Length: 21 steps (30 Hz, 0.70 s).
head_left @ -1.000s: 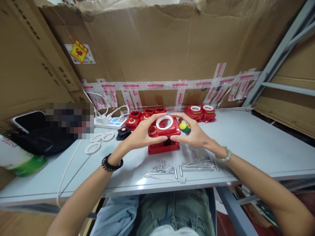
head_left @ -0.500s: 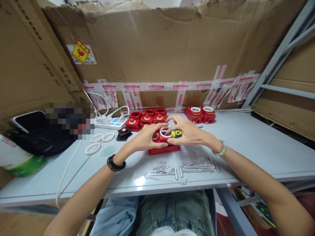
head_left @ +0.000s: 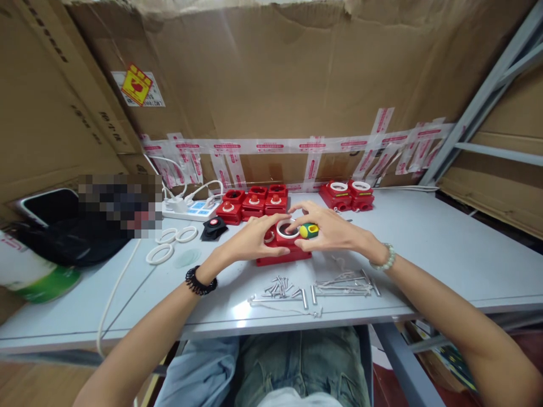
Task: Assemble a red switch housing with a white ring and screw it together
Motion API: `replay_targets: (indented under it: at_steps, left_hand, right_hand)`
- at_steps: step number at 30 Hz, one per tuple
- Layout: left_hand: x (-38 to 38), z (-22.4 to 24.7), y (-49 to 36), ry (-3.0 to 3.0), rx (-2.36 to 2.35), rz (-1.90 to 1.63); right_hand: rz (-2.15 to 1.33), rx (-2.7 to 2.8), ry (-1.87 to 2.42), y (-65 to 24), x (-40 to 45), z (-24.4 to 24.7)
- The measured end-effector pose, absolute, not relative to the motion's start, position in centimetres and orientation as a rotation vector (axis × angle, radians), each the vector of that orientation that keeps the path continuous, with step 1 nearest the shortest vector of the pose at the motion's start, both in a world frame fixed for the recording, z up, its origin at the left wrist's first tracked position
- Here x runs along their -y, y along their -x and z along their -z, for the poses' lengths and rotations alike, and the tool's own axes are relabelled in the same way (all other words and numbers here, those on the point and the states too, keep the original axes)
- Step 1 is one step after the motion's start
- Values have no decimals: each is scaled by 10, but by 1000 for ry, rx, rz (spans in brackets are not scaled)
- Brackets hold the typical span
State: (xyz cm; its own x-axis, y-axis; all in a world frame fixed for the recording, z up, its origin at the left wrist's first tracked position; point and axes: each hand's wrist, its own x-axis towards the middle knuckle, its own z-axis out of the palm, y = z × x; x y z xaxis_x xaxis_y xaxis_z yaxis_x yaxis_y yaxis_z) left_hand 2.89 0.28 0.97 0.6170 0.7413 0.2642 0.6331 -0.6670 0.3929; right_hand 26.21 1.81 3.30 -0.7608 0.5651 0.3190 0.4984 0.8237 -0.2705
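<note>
A red housing [head_left: 280,258] with a white ring [head_left: 288,228] on its top lies in front of me. My left hand [head_left: 259,238] grips it from the left, thumb along the near side and fingers over the far side. My right hand [head_left: 324,226] is curled around a screwdriver [head_left: 309,230] with a yellow and green handle, lying sideways in the palm. Its index fingertip reaches into the white ring, and the thumb is at the housing's right side. The screwdriver's shaft is hidden by the hand.
Small screws [head_left: 280,287] and metal rods [head_left: 343,285] lie near the front edge. White rings [head_left: 160,254], clear discs [head_left: 186,258] and a black part [head_left: 213,228] are on the left. More red housings [head_left: 254,203] stand behind, beside a power strip [head_left: 190,210]; two ringed ones [head_left: 348,196] are back right.
My right hand has shifted slightly to the right with the screwdriver, and its index fingertip still points into the white ring. My left hand stays on the housing. The camera view has tilted slightly.
</note>
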Motion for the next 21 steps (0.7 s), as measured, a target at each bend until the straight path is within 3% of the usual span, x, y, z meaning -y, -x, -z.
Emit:
replay_targets:
  at_steps: [21]
  left_hand:
    - [-1, -7, -29, -2652, -1192, -531]
  right_hand:
    - [-227, 2641, 760, -265, -23, -30]
